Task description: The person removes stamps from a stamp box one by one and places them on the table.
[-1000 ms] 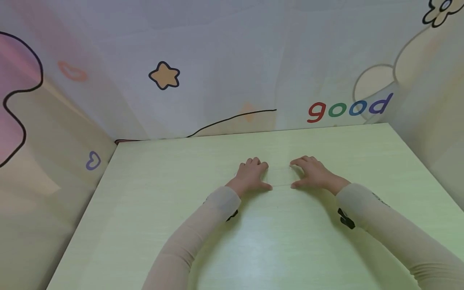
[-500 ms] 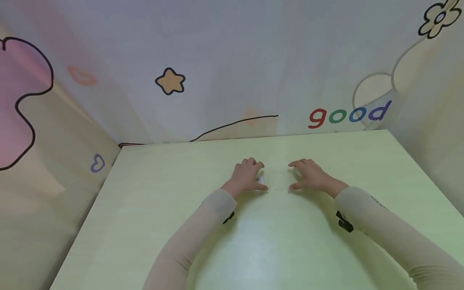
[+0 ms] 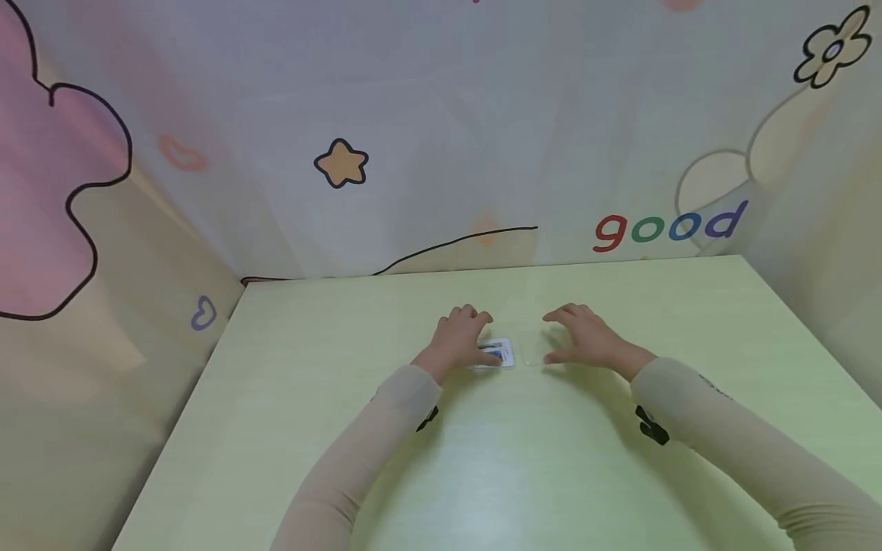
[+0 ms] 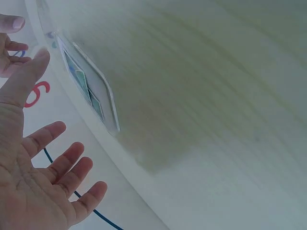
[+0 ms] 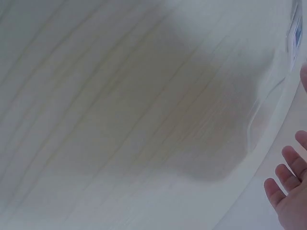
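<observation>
A flat white-bordered piece [image 3: 507,352] with a small blue and green picture lies on the table, partly hidden by my left hand [image 3: 455,342] in the head view. Its clear rim and printed face show in the left wrist view, where the picture piece [image 4: 88,84] sits past my thumb. My left fingers are spread and loosely bent, gripping nothing. Right beside it lies a thin transparent rectangular piece [image 3: 533,349], faint against the table. My right hand [image 3: 591,338] is at its right end, fingers and thumb apart. Its clear edge [image 5: 249,127] shows in the right wrist view.
The pale green-yellow table [image 3: 524,459] ends at a printed cloth backdrop [image 3: 441,153], which stands behind it and along both sides. Long sleeves [image 3: 372,436] cover both forearms, with a small black object under each wrist.
The left hand has shifted slightly left, uncovering the picture piece. A gap now shows between that piece and the transparent one. The right hand has barely moved; the head view has tilted slightly.
</observation>
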Demonstrator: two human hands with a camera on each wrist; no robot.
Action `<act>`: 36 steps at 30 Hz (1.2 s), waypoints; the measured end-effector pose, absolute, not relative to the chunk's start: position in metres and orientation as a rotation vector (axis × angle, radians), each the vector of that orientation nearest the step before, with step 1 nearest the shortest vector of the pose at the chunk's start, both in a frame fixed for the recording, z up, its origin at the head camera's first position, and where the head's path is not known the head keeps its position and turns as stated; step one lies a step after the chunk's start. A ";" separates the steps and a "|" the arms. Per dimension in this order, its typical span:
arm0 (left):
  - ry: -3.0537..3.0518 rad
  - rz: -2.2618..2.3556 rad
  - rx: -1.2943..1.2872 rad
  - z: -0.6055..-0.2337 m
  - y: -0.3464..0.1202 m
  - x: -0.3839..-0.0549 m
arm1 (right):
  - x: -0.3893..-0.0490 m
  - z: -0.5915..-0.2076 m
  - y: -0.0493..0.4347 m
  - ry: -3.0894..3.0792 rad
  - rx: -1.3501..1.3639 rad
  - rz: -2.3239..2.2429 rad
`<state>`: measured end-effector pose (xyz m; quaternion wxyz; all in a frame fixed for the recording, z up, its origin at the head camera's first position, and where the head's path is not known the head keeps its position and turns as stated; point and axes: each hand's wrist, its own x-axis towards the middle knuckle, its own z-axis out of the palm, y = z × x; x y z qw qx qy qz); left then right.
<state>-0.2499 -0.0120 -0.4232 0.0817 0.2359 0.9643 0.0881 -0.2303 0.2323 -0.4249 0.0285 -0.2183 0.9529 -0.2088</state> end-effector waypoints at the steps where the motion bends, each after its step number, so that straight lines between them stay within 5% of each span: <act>1: 2.884 0.258 0.704 -0.423 -0.014 -0.249 | -0.230 -0.425 0.230 2.941 -0.683 -0.643; 36: 2.865 0.345 0.655 -0.443 -0.046 -0.246 | -0.236 -0.443 0.164 2.893 -0.963 -0.665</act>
